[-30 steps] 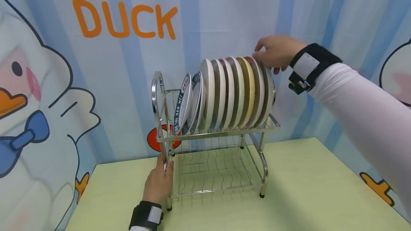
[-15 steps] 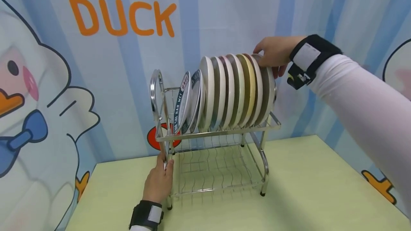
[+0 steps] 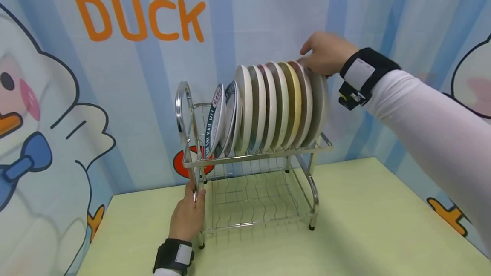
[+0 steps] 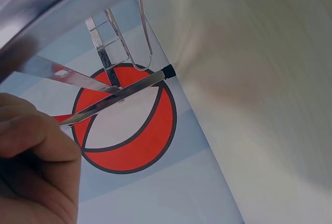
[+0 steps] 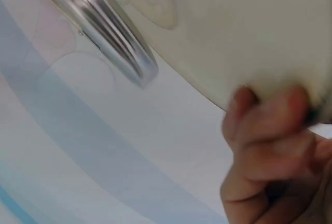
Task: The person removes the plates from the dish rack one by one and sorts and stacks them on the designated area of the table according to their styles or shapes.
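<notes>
The right hand [image 3: 326,52] grips the upper rim of the rightmost plate [image 3: 318,105], a pale one standing on edge at the right end of the row on the upper tier of a two-tier chrome dish rack [image 3: 249,157]. In the right wrist view, its curled fingertips lie against the outer face of this plate near the edge, well apart from the rack's chrome end loop [image 5: 104,32]. The left hand [image 3: 188,216] is curled round the rack's left upright, below the level of the upper tier. Next to the rightmost plate stand other large plates, close together and nearly upright, one of them a yellow plate [image 3: 295,97]. At the left of the row, smaller blue-rimmed plates tilt, the outermost blue-rimmed plate [image 3: 215,122] bearing white lettering on its band. The wavy wire lower tier [image 3: 249,224] spans the space beneath, and the rack stands on black-tipped legs on a pale yellow-green bench [image 3: 368,208]. Each wrist wears a black strap, and a white sleeve [image 3: 429,118] covers the right arm. Behind hangs a blue striped cloth with the orange word DUCK [image 3: 140,18], a cartoon duck [image 3: 34,208] and a red-and-white ball [image 4: 129,112].
</notes>
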`<state>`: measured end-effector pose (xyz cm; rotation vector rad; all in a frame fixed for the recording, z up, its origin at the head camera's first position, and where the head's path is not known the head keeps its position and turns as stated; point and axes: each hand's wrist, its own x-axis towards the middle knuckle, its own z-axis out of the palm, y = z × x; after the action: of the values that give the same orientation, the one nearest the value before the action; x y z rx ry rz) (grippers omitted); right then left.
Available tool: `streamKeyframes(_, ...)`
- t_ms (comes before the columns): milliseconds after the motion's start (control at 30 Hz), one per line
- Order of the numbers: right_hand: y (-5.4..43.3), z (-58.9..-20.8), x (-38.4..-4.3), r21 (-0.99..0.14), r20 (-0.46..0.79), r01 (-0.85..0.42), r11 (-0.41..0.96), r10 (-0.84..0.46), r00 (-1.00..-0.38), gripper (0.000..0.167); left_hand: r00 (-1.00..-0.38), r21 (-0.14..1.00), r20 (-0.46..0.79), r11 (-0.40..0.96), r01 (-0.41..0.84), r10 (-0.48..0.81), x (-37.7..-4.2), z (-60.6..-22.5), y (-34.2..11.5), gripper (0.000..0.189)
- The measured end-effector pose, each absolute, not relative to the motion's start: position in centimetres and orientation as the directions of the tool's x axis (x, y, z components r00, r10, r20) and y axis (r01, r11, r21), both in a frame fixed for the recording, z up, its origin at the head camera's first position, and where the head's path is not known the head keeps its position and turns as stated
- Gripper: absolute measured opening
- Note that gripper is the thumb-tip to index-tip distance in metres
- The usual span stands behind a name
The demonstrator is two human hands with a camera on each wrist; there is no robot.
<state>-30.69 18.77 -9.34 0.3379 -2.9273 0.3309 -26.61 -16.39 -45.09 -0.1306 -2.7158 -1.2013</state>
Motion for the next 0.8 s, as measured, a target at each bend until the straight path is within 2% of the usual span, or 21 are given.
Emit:
streamKeyframes(167, 18.7, -8.7, -30.6, -0.163, 0.330, -0.251, 0.954, -0.187, -0.925, 0.052, -0.983, 0.726, 0.185, 0.674, 0.139, 0.003, -26.5, -45.1, -16.7, 0.059)
streamKeyframes(300, 18.9, -7.8, -30.4, -0.161, 0.382, -0.212, 0.964, -0.137, -0.914, 0.051, -0.983, 0.730, 0.183, 0.669, 0.138, 0.003, -26.6, -45.2, -16.7, 0.059)
streamKeyframes(500, 20.5, -6.0, -29.6, -0.196, 0.452, -0.174, 0.965, -0.069, -0.889, 0.053, -0.983, 0.735, 0.184, 0.663, 0.144, 0.010, -26.6, -45.3, -16.4, 0.054)
streamKeyframes(800, 22.7, -3.3, -26.9, -0.260, 0.508, -0.161, 0.952, -0.007, -0.861, 0.055, -0.981, 0.729, 0.194, 0.667, 0.153, 0.012, -26.7, -45.3, -16.2, 0.057)
